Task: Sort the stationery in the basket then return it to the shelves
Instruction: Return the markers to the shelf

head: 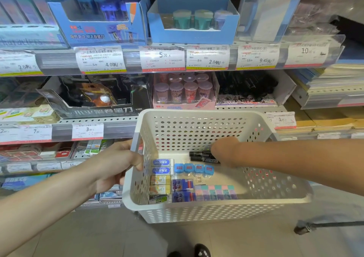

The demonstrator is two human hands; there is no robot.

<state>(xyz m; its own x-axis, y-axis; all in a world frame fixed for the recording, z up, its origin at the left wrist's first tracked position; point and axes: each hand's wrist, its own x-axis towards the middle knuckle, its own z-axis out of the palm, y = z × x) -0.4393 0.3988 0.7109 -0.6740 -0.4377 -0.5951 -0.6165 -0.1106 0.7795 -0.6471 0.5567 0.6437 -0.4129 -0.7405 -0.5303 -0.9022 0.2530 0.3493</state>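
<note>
The left hand (116,165) grips the left rim of the basket (216,203), fingers curled over the edge and the bare forearm stretching back toward the lower left. The right hand (224,151) reaches down inside the basket near its far wall, the bare forearm crossing over the right rim. Its fingers are blurred, so their hold cannot be told.
</note>
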